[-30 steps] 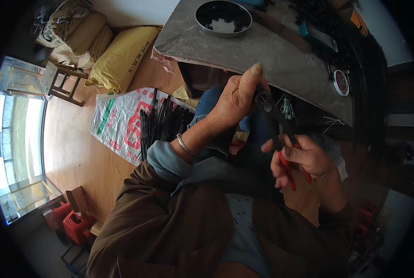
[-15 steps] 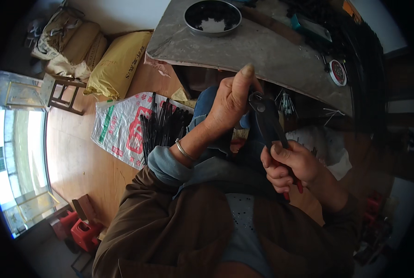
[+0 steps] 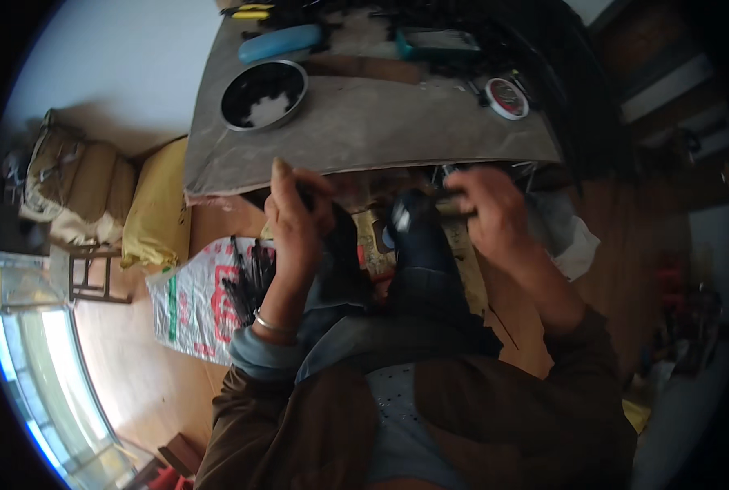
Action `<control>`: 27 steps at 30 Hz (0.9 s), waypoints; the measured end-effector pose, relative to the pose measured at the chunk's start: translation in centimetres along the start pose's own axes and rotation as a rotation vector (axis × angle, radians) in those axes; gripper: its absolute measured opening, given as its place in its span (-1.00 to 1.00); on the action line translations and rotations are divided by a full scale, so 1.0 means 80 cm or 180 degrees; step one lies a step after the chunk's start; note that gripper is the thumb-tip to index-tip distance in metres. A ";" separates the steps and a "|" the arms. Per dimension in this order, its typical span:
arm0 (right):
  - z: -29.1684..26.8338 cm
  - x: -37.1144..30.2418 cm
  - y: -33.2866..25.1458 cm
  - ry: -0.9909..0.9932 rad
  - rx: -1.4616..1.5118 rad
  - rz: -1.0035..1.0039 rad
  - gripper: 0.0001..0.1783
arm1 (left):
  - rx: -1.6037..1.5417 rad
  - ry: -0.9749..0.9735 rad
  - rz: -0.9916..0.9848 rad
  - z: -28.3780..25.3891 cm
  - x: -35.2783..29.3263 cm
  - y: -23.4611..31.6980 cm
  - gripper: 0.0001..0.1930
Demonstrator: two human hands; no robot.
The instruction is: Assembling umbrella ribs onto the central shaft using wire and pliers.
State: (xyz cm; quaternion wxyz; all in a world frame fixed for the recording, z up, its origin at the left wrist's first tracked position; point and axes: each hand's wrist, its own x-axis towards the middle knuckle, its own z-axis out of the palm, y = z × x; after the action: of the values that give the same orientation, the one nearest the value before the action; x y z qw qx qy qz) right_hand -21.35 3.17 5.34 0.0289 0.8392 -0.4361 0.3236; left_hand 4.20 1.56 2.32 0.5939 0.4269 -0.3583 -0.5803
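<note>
Two bare hands (image 3: 292, 219), slim black rods (image 3: 251, 273)

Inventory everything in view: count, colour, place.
Flat table: 1, grey, ahead
Round metal bowl: 1, silver-rimmed, table's left
Oblong case: 1, light blue, beyond bowl
Rectangular box: 1, teal, table's far side
Round tin: 1, red-and-white, table's right
Slim tool: 1, yellow-black, table's far left
Stuffed sack: 1, yellow, floor left
Piled sacks: several, tan, beside yellow sack
Wooden stool: 1, brown, floor left
Printed plastic sheet: 1, white, floor left
Thin strips: many, black, on sheet
Crumpled plastic bag: 1, white, floor right
Dim clutter: uncountable, mixed, edges
Blurred tool: 1, dark, held right
Left hand: 1, bare, left; hold unclear
Right hand: 1, bare, around blurred tool
</note>
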 end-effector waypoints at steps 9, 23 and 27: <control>-0.031 0.069 0.218 -0.0512 -0.1139 0.2451 -0.65 | -0.0040 -0.0178 -0.0085 0.023 0.000 0.001 -0.33; -0.003 0.103 0.271 -0.1135 -0.1446 0.2275 -0.62 | 0.0204 -0.0269 -0.0264 0.024 0.014 -0.001 -0.29; 0.003 0.100 0.283 -0.1178 -0.1407 0.2312 -0.62 | 0.0191 -0.0210 -0.0304 0.020 0.014 0.002 -0.27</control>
State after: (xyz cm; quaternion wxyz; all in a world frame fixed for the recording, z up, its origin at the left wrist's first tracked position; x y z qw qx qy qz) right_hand -34.97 -16.59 4.43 0.0135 0.6495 -0.7581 0.0568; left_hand 2.86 0.29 2.98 0.5402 0.4418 -0.3742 -0.6107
